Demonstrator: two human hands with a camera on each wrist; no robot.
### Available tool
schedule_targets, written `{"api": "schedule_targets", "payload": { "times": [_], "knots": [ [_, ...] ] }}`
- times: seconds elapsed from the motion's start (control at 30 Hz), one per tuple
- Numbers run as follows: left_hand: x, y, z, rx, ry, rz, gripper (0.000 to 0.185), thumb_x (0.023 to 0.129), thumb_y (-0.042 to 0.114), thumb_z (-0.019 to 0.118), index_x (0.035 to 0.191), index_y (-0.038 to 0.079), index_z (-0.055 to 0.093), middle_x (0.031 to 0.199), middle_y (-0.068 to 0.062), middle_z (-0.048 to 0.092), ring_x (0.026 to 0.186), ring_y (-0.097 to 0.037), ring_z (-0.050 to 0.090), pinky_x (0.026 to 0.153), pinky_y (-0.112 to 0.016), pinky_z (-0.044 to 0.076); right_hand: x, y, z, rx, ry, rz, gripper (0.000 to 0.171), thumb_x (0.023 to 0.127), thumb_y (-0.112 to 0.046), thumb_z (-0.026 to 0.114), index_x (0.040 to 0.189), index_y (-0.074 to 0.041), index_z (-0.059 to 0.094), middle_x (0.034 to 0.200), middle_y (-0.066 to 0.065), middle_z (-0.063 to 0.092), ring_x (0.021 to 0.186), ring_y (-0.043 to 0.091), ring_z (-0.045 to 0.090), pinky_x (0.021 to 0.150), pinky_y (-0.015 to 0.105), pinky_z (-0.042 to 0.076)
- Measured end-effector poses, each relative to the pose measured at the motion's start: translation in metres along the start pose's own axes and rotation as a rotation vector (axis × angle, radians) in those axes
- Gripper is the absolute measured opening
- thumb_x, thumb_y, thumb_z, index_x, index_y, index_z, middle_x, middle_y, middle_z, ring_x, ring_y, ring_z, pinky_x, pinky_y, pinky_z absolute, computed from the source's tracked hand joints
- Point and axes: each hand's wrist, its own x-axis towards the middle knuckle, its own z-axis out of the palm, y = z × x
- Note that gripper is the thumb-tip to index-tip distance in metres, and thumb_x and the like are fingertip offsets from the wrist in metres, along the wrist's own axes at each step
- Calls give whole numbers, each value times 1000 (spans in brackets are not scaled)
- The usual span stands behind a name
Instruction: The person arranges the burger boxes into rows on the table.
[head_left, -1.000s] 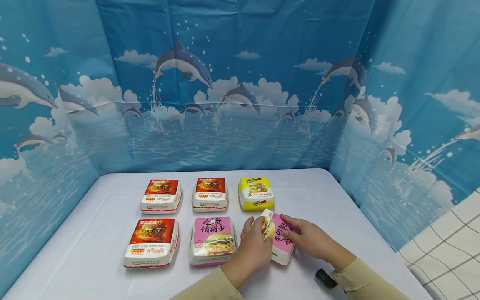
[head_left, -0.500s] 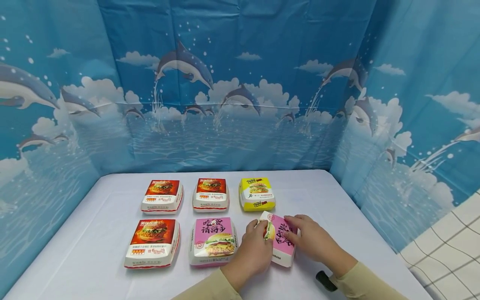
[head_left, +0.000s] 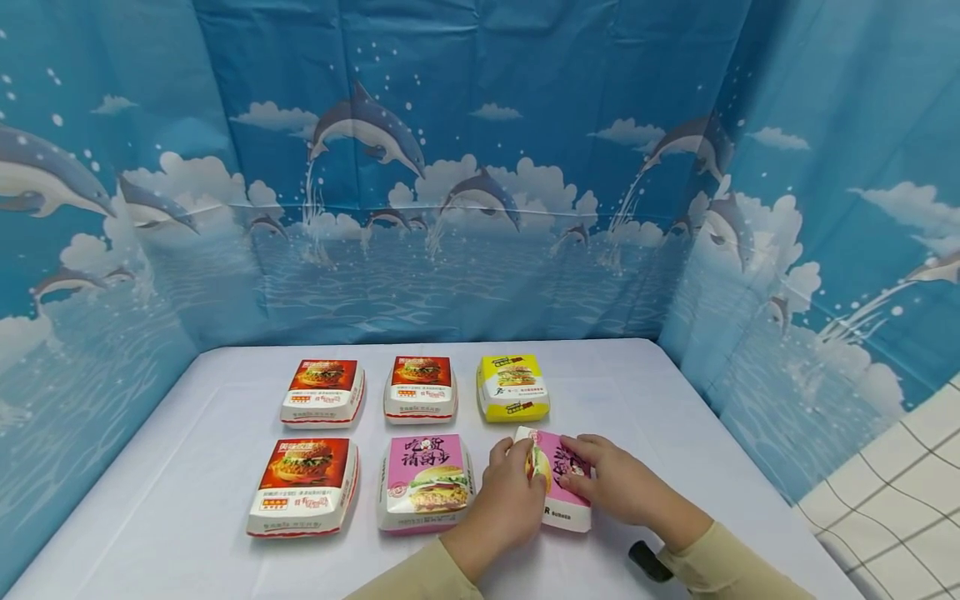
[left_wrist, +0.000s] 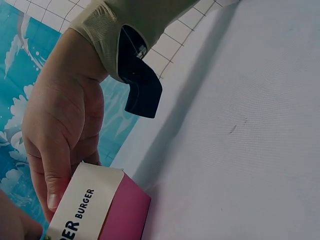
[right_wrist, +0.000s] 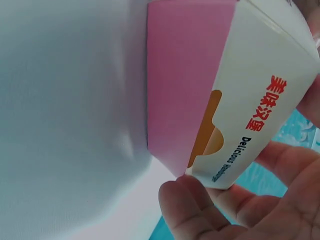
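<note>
A pink and white burger box (head_left: 558, 483) sits at the front right of the white table (head_left: 187, 467), held between both hands. My left hand (head_left: 513, 487) grips its left side, with fingers curled over the top edge. My right hand (head_left: 611, 479) grips its right side. The left wrist view shows the right hand (left_wrist: 65, 135) with fingers on the box's (left_wrist: 100, 210) white end printed "BURGER". In the right wrist view the box (right_wrist: 200, 90) is seen from the side, with the right hand's fingers (right_wrist: 200, 210) curled under its white edge.
Other closed burger boxes lie in two rows: red ones (head_left: 323, 392) (head_left: 421, 388) and a yellow one (head_left: 513, 387) at the back, a red one (head_left: 303, 486) and a pink one (head_left: 427, 482) in front. A blue dolphin curtain (head_left: 480, 208) surrounds the table. Tiled floor (head_left: 900, 500) lies to the right.
The held pink box has come down and lies flatter on the table, in line with the front row. Both hands stayed on it and sank slightly.
</note>
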Motion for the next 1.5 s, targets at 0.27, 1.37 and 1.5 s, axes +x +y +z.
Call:
{"api": "schedule_targets", "payload": {
  "times": [0.27, 1.37, 1.5],
  "knots": [
    [4, 1, -1, -4, -9, 15, 54, 106, 16, 55, 160, 16, 45, 173, -16, 25, 149, -48, 40, 115, -69, 40, 3, 6, -3, 41, -56, -28, 69, 96, -46, 75, 156, -22, 54, 163, 20, 45, 148, 47, 46, 114, 68, 42],
    [-1, 1, 1, 12, 19, 17, 62, 101, 17, 63, 158, 5, 41, 167, -24, 25, 151, -50, 31, 117, -70, 37, -7, 1, -6, 70, -78, -42, 81, 86, -46, 85, 156, -18, 53, 153, 15, 57, 139, 38, 56, 114, 64, 44],
    [0, -1, 1, 5, 8, 28, 60, 101, 17, 62, 157, 8, 44, 170, -23, 21, 156, -49, 24, 119, -70, 35, -6, 3, -7, 101, -93, -61, 79, 88, -42, 84, 156, -19, 53, 155, 15, 56, 143, 40, 53, 116, 64, 43]
  ]
}}
